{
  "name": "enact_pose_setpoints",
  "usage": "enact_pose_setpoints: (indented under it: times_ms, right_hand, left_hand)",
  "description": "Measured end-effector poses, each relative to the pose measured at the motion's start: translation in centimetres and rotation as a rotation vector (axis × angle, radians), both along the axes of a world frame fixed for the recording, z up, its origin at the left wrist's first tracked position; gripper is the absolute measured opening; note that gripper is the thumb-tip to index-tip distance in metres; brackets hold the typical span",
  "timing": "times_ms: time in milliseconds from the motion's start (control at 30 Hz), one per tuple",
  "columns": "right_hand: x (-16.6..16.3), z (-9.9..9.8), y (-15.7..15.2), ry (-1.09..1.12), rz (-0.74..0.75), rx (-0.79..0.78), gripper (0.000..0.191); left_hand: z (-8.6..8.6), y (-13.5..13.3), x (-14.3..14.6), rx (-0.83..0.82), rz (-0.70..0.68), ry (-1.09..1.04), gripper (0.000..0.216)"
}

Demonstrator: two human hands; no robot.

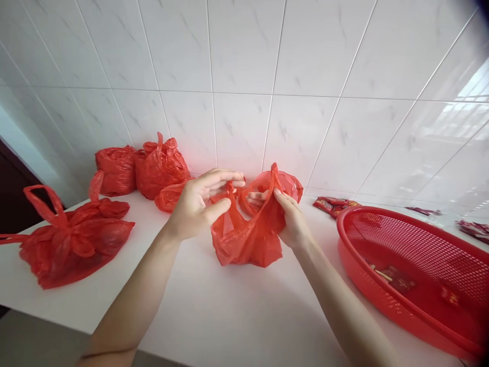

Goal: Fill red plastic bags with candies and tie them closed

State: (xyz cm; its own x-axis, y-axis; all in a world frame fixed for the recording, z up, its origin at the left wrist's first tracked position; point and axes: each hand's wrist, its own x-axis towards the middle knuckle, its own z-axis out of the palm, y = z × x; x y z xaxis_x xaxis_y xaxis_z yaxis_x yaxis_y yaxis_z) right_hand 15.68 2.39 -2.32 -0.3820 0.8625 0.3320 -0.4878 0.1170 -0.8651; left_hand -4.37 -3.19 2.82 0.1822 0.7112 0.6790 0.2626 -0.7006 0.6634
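A thin red plastic bag (248, 239) hangs between my two hands, its mouth spread and its bottom close to the white table. My left hand (202, 201) has its fingers curved around the bag's left handle, the thumb standing apart from them. On the other side, my right hand (292, 216) pinches the right handle between thumb and fingers; some of its fingertips show through the opening. Behind the held bag, another red plastic bag (294, 186) lies by the wall, partly hidden by my hands. Whether the held bag contains anything cannot be made out.
On the left lies a knotted red bag (76, 244). Filled red bags (160, 165) stand against the tiled wall (244, 61). A red mesh basket (382, 300) holding a few small items is at right, with red packets (330, 205) behind it on the white table (214, 311).
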Motion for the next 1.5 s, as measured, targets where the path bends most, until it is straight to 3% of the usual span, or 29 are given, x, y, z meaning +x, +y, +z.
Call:
enact_pose_setpoints:
  times_ms: [133, 333, 467, 600, 833, 933, 1000, 1100, 1300, 1500]
  right_hand:
    - [0.4, -0.2, 0.9, 0.053, 0.011, -0.11, 0.029]
    - [-0.1, 0.3, -0.6, -0.299, -0.232, 0.042, 0.015]
    - [-0.3, 1.3, -2.3, -0.444, -0.008, 0.16, 0.012]
    - [-0.2, 1.5, -2.4, -0.412, 0.228, 0.143, 0.01]
    - [-0.6, 0.6, -2.0, -0.406, 0.292, 0.155, 0.022]
    - [-0.4, 1.0, -2.4, -0.437, 0.444, 0.114, 0.023]
    - [-0.3, 1.2, -2.6, -0.442, 0.498, 0.176, 0.028]
    - [-0.7, 1.2, -2.7, -0.43, 0.404, 0.256, 0.038]
    - [-1.0, 0.9, -1.8, -0.377, 0.189, 0.074, 0.054]
    - [-0.1, 0.7, -0.3, -0.337, 0.132, -0.019, 0.048]
  left_hand:
    - [0.7, -0.3, -0.9, 0.071, -0.065, 0.028, 0.034]
    - [0.7, -1.0, -0.6, 0.001, -0.204, 0.094, 0.021]
    - [0.3, -0.6, 0.0, -0.029, -0.207, 0.046, 0.013]
    - [-0.3, 0.6, 0.3, -0.107, -0.222, -0.073, 0.007]
    - [-0.5, 0.8, 0.6, -0.215, -0.443, -0.112, 0.01]
    - [-0.4, 0.8, 0.6, -0.241, -0.364, -0.104, 0.012]
    - [-0.5, 1.0, 0.6, -0.268, -0.328, -0.112, 0.012]
    - [-0.9, 1.8, 0.6, -0.315, -0.327, -0.135, 0.011]
    - [-1.1, 2.8, 0.3, -0.272, -0.107, -0.078, 0.028]
    - [-1.2, 2.5, 0.4, -0.304, -0.076, 0.025, 0.022]
